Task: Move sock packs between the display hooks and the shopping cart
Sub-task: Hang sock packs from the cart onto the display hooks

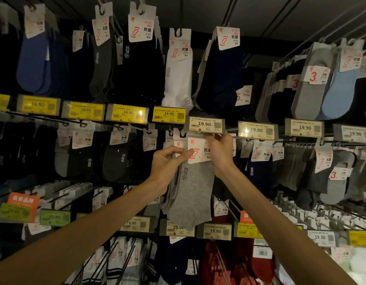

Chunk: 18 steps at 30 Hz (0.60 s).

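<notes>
At frame centre, hands apart, each clamped on the sock pack (pixel 195 194). With left hand (pixel 167 163), pinching the card's left edge, thumb on forefinger, other fingers curled. With right hand (pixel 219 153), curled round the card's upper right, just under a price tag (pixel 205 124). Hanging upright, long axis vertical, card up, toes down.
</notes>
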Tool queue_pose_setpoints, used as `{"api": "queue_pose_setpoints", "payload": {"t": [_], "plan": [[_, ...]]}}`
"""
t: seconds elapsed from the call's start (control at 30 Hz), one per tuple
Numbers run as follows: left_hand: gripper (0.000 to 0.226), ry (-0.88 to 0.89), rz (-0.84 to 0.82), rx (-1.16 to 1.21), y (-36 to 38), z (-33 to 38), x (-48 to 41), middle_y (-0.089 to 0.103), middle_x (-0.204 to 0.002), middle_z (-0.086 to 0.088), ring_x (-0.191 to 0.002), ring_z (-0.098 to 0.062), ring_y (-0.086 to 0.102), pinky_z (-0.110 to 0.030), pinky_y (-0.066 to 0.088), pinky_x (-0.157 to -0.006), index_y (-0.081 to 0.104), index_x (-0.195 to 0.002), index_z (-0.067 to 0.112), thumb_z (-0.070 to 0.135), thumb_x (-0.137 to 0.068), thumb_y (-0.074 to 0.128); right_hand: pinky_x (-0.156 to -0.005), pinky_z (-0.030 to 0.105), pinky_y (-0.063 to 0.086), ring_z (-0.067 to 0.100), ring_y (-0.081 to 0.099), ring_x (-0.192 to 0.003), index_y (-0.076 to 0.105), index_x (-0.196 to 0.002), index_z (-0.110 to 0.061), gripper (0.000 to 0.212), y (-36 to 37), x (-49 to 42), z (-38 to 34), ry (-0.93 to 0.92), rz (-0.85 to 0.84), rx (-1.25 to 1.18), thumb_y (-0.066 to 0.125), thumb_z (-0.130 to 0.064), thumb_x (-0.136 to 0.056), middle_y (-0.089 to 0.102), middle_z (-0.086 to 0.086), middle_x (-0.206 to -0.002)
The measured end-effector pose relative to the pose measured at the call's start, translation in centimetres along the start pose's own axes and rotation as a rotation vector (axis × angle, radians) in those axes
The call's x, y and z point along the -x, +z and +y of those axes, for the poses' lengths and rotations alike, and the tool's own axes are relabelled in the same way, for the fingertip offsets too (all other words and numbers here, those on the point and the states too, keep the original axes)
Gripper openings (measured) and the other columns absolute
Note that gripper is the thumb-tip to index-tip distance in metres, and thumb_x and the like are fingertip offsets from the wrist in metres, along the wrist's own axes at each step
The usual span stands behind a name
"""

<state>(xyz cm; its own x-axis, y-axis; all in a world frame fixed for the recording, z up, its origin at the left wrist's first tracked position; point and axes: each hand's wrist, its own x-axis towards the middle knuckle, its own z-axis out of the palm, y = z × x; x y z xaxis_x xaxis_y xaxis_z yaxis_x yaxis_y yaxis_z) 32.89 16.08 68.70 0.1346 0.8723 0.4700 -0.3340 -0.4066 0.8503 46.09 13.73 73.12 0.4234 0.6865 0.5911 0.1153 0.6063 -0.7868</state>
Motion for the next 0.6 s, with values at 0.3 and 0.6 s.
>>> {"api": "queue_pose_setpoints", "payload": {"t": [0.3, 0.6], "plan": [[0.014, -0.006, 0.018, -0.026, 0.4, -1.0, -1.0, 0.075, -0.084, -0.001, -0.077, -0.003, 0.072, -0.011, 0.052, -0.066, 0.072, -0.085, 0.001, 0.010, -0.079, 0.080, -0.073, 0.032, 0.057, 0.019, 0.067, -0.092, 0.062, -0.100, -0.022, 0.021, -0.7, -1.8, 0.2, 0.130, -0.026, -0.050, 0.054, -0.004, -0.094, 0.070, -0.001, -0.098], [0.024, -0.115, 0.158, -0.146, 1.0, -3.7, -4.1, 0.075, -0.092, -0.006, -0.088, -0.017, 0.072, -0.021, 0.057, -0.072, 0.076, -0.086, 0.007, 0.025, -0.074, 0.086, -0.097, 0.030, 0.050, 0.010, 0.059, -0.115, 0.039, -0.141, -0.021, 0.049, -0.8, -2.4, 5.0, 0.007, -0.083, 0.209, 0.059, -0.020, -0.096, 0.058, -0.013, -0.123]]}}
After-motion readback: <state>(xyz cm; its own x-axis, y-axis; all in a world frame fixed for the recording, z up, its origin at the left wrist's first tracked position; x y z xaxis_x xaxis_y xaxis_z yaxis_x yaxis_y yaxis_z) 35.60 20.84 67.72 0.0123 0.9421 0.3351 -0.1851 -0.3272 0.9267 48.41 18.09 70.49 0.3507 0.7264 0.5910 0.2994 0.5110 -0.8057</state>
